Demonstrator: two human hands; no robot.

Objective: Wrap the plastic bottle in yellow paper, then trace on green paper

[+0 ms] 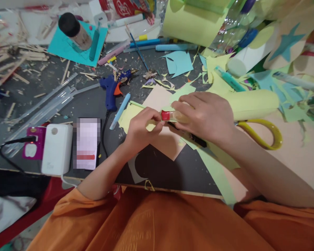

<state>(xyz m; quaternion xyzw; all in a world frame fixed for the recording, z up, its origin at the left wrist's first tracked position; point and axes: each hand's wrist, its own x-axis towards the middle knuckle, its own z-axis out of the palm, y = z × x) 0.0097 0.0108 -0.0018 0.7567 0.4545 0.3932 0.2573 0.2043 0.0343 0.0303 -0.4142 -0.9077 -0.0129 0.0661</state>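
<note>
In front of me, my right hand (199,113) is wrapped round a small, see-through tube-like thing with a red end (166,115). Its exact kind is hard to make out, since the fingers cover most of it. My left hand (144,127) has its thumb and finger closed at the red end. Beneath both hands lie a pale pink paper sheet (167,144) and light green paper (181,91). A dark, thin object (196,138) lies under my right hand. Yellow-handled scissors (263,134) rest beside my right forearm, their blades hidden.
A blue glue gun (111,89) with clear glue sticks (45,116) lies on the left. Nearer are a phone (87,143) and a white power bank (57,149). A black-capped jar (75,31) stands at the back. Markers, paper scraps and plastic bottles (232,31) crowd the far side.
</note>
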